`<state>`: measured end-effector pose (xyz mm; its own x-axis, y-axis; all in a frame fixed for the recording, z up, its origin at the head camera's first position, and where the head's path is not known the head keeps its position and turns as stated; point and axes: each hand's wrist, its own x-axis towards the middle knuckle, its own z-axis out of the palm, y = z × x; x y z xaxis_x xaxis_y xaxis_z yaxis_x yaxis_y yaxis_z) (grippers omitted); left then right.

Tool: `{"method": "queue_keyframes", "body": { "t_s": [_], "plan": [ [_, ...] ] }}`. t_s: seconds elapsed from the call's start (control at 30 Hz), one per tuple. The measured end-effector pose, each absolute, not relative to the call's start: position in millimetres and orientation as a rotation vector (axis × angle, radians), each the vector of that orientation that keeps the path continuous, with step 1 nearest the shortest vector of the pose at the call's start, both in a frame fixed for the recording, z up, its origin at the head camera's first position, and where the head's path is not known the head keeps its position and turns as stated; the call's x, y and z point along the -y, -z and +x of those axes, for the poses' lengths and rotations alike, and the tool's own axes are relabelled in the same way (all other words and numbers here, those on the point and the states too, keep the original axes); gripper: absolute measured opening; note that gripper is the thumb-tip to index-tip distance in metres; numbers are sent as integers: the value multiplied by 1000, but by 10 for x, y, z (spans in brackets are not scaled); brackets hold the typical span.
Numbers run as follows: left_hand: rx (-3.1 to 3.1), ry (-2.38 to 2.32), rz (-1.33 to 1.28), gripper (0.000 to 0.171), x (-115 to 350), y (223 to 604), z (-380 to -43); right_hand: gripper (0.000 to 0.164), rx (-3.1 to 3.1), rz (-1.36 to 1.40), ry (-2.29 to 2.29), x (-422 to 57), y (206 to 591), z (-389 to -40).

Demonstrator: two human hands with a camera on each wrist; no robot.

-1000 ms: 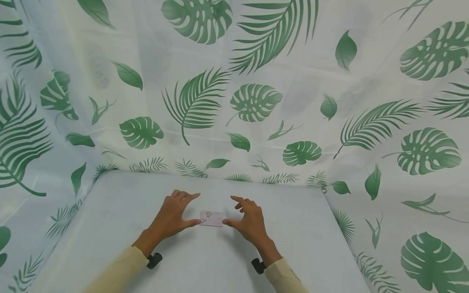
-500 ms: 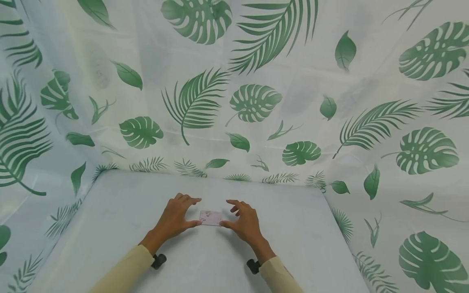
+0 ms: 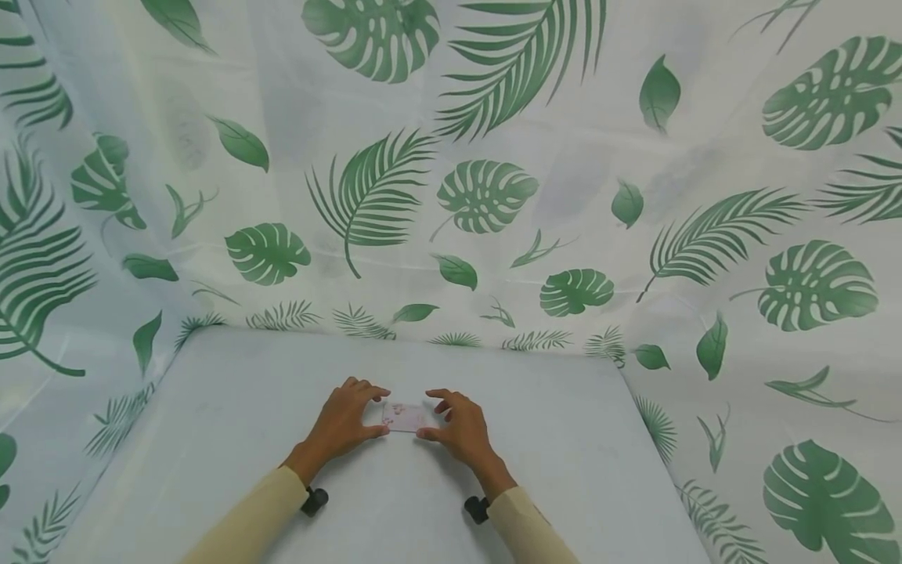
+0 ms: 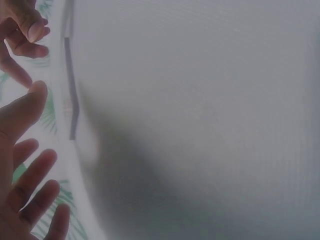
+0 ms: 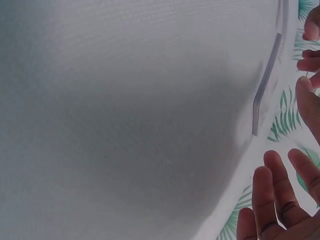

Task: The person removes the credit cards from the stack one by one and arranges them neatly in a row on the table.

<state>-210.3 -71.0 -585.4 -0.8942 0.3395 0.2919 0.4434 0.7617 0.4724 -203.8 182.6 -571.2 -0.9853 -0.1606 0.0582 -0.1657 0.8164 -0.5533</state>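
A small flat pink rectangle (image 3: pixel 404 417) with a darker floral print lies on the white table (image 3: pixel 557 439). Seen from low down in the left wrist view, the flat rectangle (image 4: pixel 73 92) shows a thin grey edge along two sides. My left hand (image 3: pixel 341 419) hovers at its left end, thumb and fingers spread apart in a C shape. At the right end my right hand (image 3: pixel 461 427) is spread the same way, thumb tip overlapping the near corner in the head view. Both wrist views show the fingers raised above the tabletop, gripping nothing.
A white curtain (image 3: pixel 416 266) printed with green leaves hangs around the back and both sides of the table. Black wrist cameras, such as the left one (image 3: pixel 315 501), sit under both wrists by the beige sleeves (image 3: pixel 250 513).
Both hands have come closer together, the right hand shifting left and the left hand slightly right. Their thumbs and fingers have narrowed a little. The pink rectangle lies as before.
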Motion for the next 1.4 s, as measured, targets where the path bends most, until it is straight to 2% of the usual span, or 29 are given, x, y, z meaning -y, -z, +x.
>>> {"method": "queue_keyframes", "body": {
  "t_s": [0.6, 1.4],
  "plan": [
    [2820, 811, -573, 53, 689, 5995, -2194, 53, 3014, 267, -968, -1740, 5837, -2128],
    [2872, 824, -558, 49, 680, 5878, -2213, 51, 3054, 209, -1036, -1700, 5794, -2171]
  ]
}}
